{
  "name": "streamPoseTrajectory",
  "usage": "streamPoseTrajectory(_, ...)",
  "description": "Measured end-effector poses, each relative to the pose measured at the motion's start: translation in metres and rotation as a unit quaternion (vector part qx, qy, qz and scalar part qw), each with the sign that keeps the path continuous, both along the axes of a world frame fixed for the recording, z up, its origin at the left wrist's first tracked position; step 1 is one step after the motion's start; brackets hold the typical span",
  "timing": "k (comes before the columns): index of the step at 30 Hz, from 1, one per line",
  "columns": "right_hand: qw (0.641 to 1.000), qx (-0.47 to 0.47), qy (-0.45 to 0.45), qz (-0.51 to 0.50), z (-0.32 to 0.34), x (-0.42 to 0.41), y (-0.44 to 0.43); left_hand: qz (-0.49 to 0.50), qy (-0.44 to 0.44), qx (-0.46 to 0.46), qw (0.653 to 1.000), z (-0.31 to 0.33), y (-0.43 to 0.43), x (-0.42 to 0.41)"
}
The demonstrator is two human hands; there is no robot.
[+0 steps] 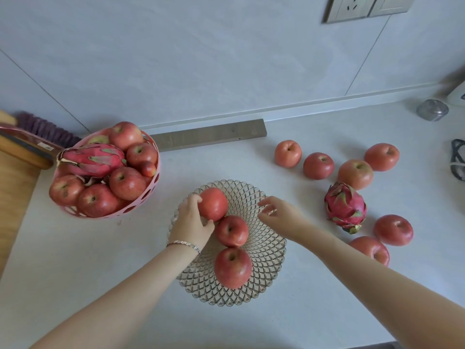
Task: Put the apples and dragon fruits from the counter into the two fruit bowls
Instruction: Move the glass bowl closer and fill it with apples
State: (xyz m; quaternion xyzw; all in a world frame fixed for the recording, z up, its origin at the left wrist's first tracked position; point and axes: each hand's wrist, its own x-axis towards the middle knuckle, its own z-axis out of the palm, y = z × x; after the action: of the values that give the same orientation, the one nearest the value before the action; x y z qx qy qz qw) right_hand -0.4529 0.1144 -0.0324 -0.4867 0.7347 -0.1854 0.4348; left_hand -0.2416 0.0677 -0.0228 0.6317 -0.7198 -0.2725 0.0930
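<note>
A clear glass bowl (pixel 266 250) stands in the middle of the white counter with three red apples in it. My left hand (pixel 190 222) grips the farthest apple (pixel 214 204) at the bowl's far-left side. Two more apples (pixel 231 230) (pixel 232 267) lie in a row toward me. My right hand (pixel 279 214) hovers over the bowl's right rim, fingers apart, holding nothing. A pink perforated bowl (pixel 151 187) at the left is piled with several apples and a dragon fruit (pixel 93 159). On the counter at the right lie several loose apples (pixel 318 165) and one dragon fruit (pixel 345 207).
A grey metal bar (pixel 211 137) lies along the wall behind the bowls. A wooden board (pixel 15 187), a knife and a purple brush sit at the far left. A small round grey object (pixel 432 110) and a dark corded item (pixel 458 159) are at the far right.
</note>
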Motion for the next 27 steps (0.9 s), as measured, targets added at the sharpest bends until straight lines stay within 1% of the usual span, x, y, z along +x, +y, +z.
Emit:
streamPoseTrajectory(2, 0.999, -0.004, 0.008, 0.041, 0.003, 0.014, 0.002, -0.072, -0.078, -0.022, 0.994, -0.001, -0.007, 0.002)
streamPoseTrajectory(4, 0.997, 0.018, 0.011, 0.071, 0.004, 0.034, 0.005, -0.157, -0.153, -0.071, 0.973, -0.004, -0.017, 0.002)
streamPoseTrajectory(6, 0.995, 0.055, 0.029, 0.077, 0.0, 0.054, 0.009, -0.227, -0.18, -0.09, 0.953, -0.008, -0.03, -0.001)
streamPoseTrajectory(8, 0.994, 0.07, 0.061, 0.055, -0.004, 0.077, 0.016, -0.27, -0.181, -0.067, 0.943, -0.011, -0.04, -0.005)
streamPoseTrajectory(11, 0.989, 0.05, 0.135, 0.044, -0.012, 0.106, 0.033, -0.267, -0.143, -0.013, 0.953, -0.013, -0.046, -0.012)
streamPoseTrajectory(13, 0.985, 0.036, 0.163, 0.05, -0.02, 0.116, 0.041, -0.267, -0.132, -0.007, 0.955, -0.015, -0.046, -0.016)
streamPoseTrajectory(16, 0.989, 0.004, 0.145, 0.012, -0.026, 0.121, 0.045, -0.267, -0.128, -0.015, 0.955, -0.016, -0.046, -0.018)
streamPoseTrajectory(18, 0.992, -0.014, 0.125, -0.001, -0.027, 0.121, 0.046, -0.261, -0.142, -0.006, 0.955, -0.014, -0.045, -0.018)
streamPoseTrajectory(22, 0.993, -0.026, 0.117, 0.019, -0.028, 0.116, 0.048, -0.222, -0.184, 0.072, 0.955, -0.005, -0.049, -0.014)
streamPoseTrajectory(23, 0.992, -0.026, 0.119, 0.027, -0.028, 0.114, 0.048, -0.231, -0.202, 0.086, 0.948, -0.002, -0.051, -0.013)
streamPoseTrajectory(24, 0.992, -0.025, 0.121, 0.032, -0.027, 0.113, 0.048, -0.259, -0.23, 0.093, 0.933, 0.001, -0.053, -0.011)
streamPoseTrajectory(25, 0.991, -0.023, 0.124, 0.036, -0.027, 0.112, 0.048, -0.305, -0.265, 0.087, 0.911, 0.004, -0.055, -0.01)
streamPoseTrajectory(27, 0.991, -0.02, 0.126, 0.038, -0.027, 0.112, 0.048, -0.412, -0.324, 0.029, 0.851, 0.007, -0.054, -0.008)
